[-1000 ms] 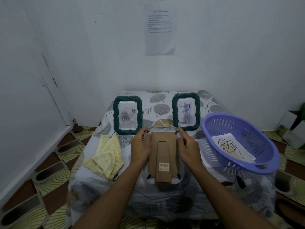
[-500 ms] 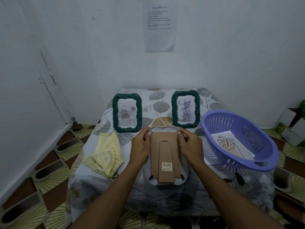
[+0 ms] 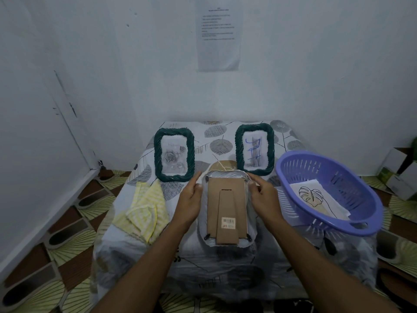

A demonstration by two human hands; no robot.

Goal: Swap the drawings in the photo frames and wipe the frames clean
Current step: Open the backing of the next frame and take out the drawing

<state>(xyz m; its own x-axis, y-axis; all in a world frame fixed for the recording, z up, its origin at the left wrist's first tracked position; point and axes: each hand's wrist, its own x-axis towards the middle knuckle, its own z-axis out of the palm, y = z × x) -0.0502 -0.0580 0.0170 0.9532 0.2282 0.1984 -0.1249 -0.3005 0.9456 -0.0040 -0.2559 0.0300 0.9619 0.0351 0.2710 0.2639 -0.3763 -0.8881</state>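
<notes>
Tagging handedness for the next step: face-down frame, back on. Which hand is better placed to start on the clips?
Right, probably. The right hand has curled fingertips at the top-right corner of the face-down frame; the left hand sits beside the top-left edge, fingers straighter, apparently just off it.

Desk [image 3: 185, 249] is tight. Face-down frame [image 3: 226, 208] takes the centre. Left upright frame [image 3: 173, 154] and right upright frame [image 3: 254, 149] wall off the back, with an open gap between them. Purple basket [image 3: 327, 190] crowds the right side, just beside the right hand [image 3: 264, 195]. Yellow cloth [image 3: 142, 208] lies low on the left. Front strip is bare.
</notes>
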